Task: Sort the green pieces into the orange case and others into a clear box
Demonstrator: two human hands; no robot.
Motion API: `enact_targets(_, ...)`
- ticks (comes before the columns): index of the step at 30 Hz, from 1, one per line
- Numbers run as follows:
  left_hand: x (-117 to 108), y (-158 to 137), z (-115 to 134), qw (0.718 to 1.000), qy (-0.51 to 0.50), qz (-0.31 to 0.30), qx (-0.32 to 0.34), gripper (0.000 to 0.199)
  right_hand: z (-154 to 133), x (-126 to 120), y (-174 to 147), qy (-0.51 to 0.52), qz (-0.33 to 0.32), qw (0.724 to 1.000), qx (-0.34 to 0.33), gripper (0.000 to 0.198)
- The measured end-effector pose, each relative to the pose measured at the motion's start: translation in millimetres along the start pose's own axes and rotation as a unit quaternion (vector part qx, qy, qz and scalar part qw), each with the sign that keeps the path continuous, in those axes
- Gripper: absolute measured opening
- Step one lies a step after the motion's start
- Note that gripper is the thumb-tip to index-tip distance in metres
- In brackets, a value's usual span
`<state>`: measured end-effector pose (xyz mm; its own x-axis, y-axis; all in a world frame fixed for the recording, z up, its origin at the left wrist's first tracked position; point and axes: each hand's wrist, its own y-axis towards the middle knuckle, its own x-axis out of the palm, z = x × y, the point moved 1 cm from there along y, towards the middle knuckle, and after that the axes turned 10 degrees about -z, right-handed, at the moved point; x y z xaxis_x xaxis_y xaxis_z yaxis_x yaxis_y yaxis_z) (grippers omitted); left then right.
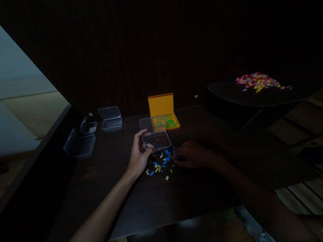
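Observation:
A loose pile of small toy building bricks point(167, 158), blue, yellow and cream, lies on the dark table between my hands. My left hand point(138, 156) is at the pile's left edge, beside a clear plastic box point(169, 140) with dark reddish pieces inside. Its index finger is raised near the box's open lid, while the thumb and other fingers close together; whatever they hold is too small to tell. At the pile's right edge, my right hand point(192, 154) is low over the table with fingers pinched, their tips in shadow. Anything between them cannot be made out.
Behind the clear box stands an open orange case point(161, 105) holding green pieces. Open clear boxes point(112, 124) point(85, 145) point(90, 128) sit at the left. A heap of pink and yellow pieces point(258, 81) rests on a dark shelf at right. A dark panel rises behind the table.

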<state>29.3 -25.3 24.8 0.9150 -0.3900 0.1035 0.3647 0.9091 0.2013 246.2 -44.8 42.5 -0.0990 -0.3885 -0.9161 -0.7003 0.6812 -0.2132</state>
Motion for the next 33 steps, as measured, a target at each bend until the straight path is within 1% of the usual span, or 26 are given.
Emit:
enact_targets(11,4.2,-2.3,-1.8,1.0,0.004,-0.009,0.007,0.058,0.6,1.7,-1.5,-0.023,0.008,1.0,0.007,0.016)
enact_targets(15,5.0,-2.6,-2.0,1.0,0.001,-0.013,0.003,0.058,-0.1,1.6,-0.9,-0.018,0.001,1.0,0.009,0.013)
enact_targets(18,6.0,-3.1,-0.9,1.0,0.005,-0.018,0.001,0.058,-1.0,-1.8,-1.9,0.009,0.009,1.0,-0.01,0.012)
enact_targets(20,7.3,-3.7,0.2,1.0,0.005,-0.022,-0.003,0.059,-0.8,-5.3,-4.0,0.048,0.036,0.997,-0.04,0.012)
enact_targets(22,9.1,-4.5,1.3,1.0,-0.001,-0.025,-0.007,0.06,0.5,-9.7,-7.2,0.083,0.085,0.991,-0.061,0.012)
enact_targets(25,13.0,-6.0,1.7,0.999,-0.012,-0.032,-0.009,0.061,3.1,-17.4,-12.5,0.113,0.166,0.977,-0.072,0.014)
enact_targets(28,17.4,-7.6,-0.6,0.999,-0.019,-0.044,-0.013,0.062,3.4,-24.6,-14.4,0.126,0.224,0.964,-0.075,0.016)
enact_targets(31,21.1,-9.1,-4.0,0.997,-0.029,-0.065,-0.016,0.066,-0.2,-28.8,-9.4,0.126,0.254,0.955,-0.082,0.017)
enact_targets(33,22.9,-10.0,-5.0,0.996,-0.034,-0.082,-0.019,0.068,-4.2,-29.8,-2.4,0.119,0.249,0.957,-0.093,0.016)
